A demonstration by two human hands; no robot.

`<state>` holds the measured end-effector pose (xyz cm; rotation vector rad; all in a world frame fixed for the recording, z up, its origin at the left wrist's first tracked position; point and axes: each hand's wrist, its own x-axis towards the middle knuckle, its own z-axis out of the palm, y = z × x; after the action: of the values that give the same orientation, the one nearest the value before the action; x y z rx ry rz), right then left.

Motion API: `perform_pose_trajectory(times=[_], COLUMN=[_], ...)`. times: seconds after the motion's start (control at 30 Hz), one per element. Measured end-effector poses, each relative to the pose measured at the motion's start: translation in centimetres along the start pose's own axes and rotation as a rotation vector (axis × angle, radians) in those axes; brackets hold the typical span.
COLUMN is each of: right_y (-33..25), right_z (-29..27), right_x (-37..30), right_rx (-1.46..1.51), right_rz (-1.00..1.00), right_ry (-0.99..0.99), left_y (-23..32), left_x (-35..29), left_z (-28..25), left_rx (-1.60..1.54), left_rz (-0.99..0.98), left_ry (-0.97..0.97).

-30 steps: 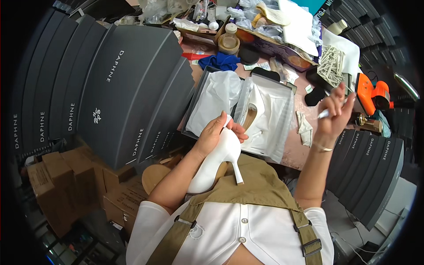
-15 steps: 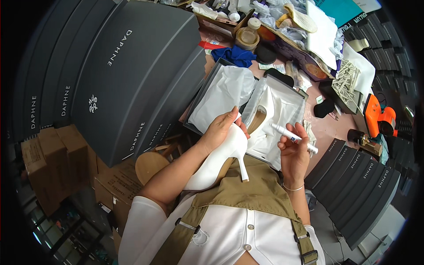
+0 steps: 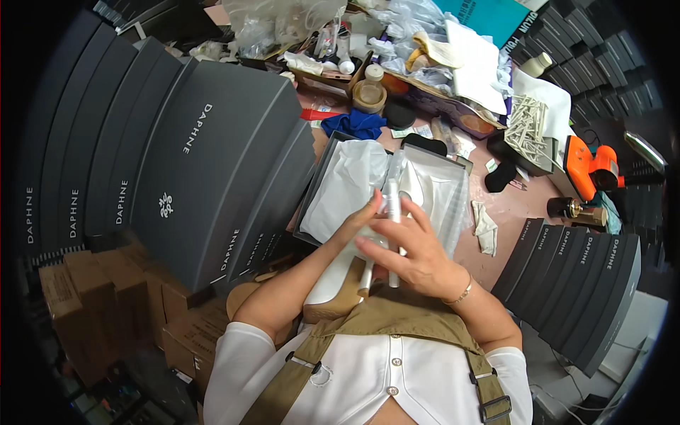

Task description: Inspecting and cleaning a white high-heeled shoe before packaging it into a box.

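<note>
A white high-heeled shoe (image 3: 333, 280) with a brown sole lies against my apron, its heel toward me. My left hand (image 3: 363, 214) is closed at the back of this shoe, thumb up; most of its fingers are hidden behind the other hand. Right in front of it, my right hand (image 3: 423, 261) holds a slim white marker pen (image 3: 394, 202) upright, fingers partly spread. Beyond both hands stands an open grey shoe box (image 3: 462, 212) with a second white shoe in it, largely covered by my hands. White tissue paper (image 3: 347, 180) fills the box part at the left.
Big dark shoe boxes (image 3: 205, 156) are stacked at the left, more boxes (image 3: 567, 283) at the right. A tray of pale sticks (image 3: 528, 124), an orange tool (image 3: 582, 170), a blue cloth (image 3: 354, 125) and a crumpled white cloth (image 3: 484, 228) lie on the pink table.
My right hand has moved left with the marker pen, from beside the box to my left hand. The pen has turned from slanting to upright. The shoe stays at my lap.
</note>
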<state>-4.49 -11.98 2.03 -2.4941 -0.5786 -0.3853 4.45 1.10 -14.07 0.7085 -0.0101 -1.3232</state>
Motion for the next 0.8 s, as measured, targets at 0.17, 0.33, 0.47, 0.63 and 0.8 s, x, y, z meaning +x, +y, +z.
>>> perform_pose_trajectory(times=[0.17,0.33,0.47,0.63,0.8], right_y=[0.6,-0.1,0.7,0.5,1.0], right_z=[1.1,1.0,1.0,-0.7,1.3], right_x=[-1.1,-0.4,-1.5,-6.7,-10.4], right_rx=[-0.082,-0.148,0.221,0.998,1.43], right_rz=[-0.018,-0.004,0.183,0.718,0.703], right_ry=[-0.108,-0.177,0.167,0.795,0.948], left_y=[3.8,3.7,4.1,0.5,-1.0], left_x=[-1.4,-3.1,-4.0,-5.1,-4.3], left_z=[1.7,4.0,4.9,0.8,2.6], left_rx=[0.294,0.692,0.273,0.398,-0.073], left_rz=[-0.09,-0.113,-0.235,-0.365,-0.769], left_ry=[-0.125,-0.108,-0.092,-0.208,0.04])
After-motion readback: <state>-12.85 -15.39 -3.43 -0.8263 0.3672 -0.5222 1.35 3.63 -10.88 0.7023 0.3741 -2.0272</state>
